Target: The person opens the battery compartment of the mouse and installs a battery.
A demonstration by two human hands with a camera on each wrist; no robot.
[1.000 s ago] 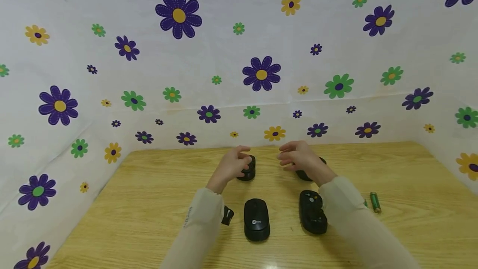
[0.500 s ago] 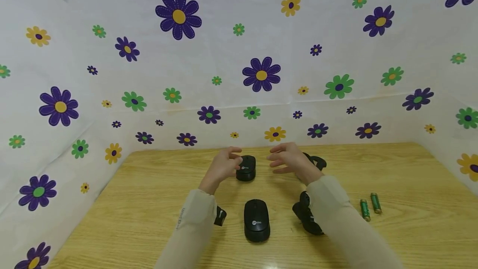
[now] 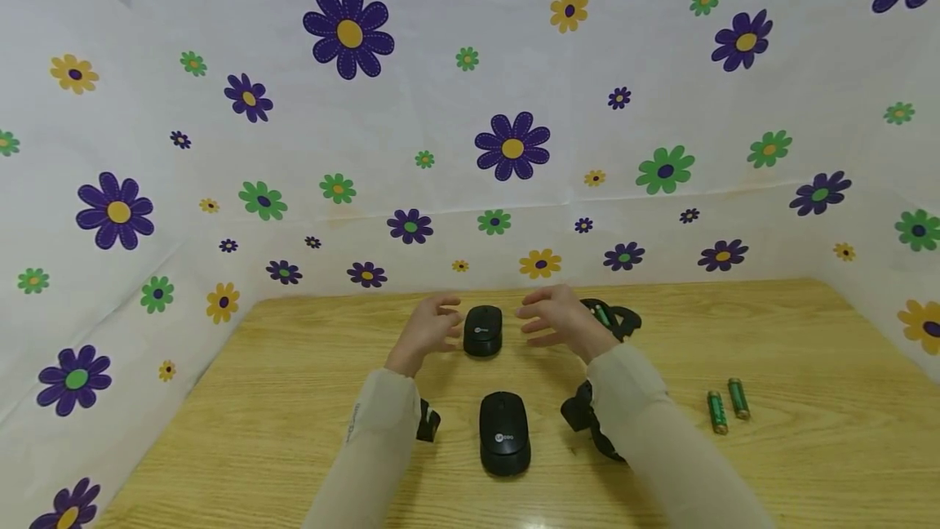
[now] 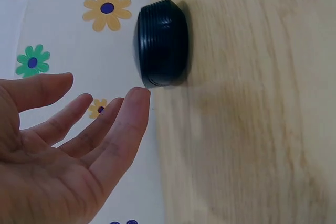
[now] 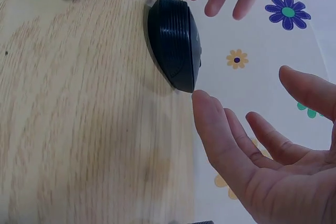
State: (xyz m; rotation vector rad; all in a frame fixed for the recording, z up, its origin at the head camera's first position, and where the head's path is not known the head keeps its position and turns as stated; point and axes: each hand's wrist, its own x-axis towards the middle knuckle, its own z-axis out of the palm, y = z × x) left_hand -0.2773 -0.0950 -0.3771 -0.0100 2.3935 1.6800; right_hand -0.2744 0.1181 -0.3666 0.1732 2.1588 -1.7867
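Note:
A closed black computer mouse (image 3: 482, 333) lies on the table between my two hands, near the back edge. My left hand (image 3: 426, 333) hovers at its left with fingers spread and bent a little, holding nothing. On the other side my right hand (image 3: 564, 321) is similarly relaxed, its palm facing the mouse. In the left wrist view, the left fingertips come near the mouse (image 4: 164, 43) without gripping it. The right wrist view shows a gap between the right fingers and the mouse (image 5: 173, 43). Closer to me sits a second closed mouse (image 3: 504, 433).
Behind the right hand lies an opened black mouse (image 3: 622, 321) with a green battery showing. Another black mouse (image 3: 608, 446) is mostly hidden by the right sleeve. Two loose green batteries (image 3: 717, 412) lie at the right. A flower-printed cloth (image 3: 441, 104) rises behind the table.
Both hands have shifted left; the left hand has moved off the back mouse to its side. The opened mouse and the batteries at the right are now less covered by the right arm.

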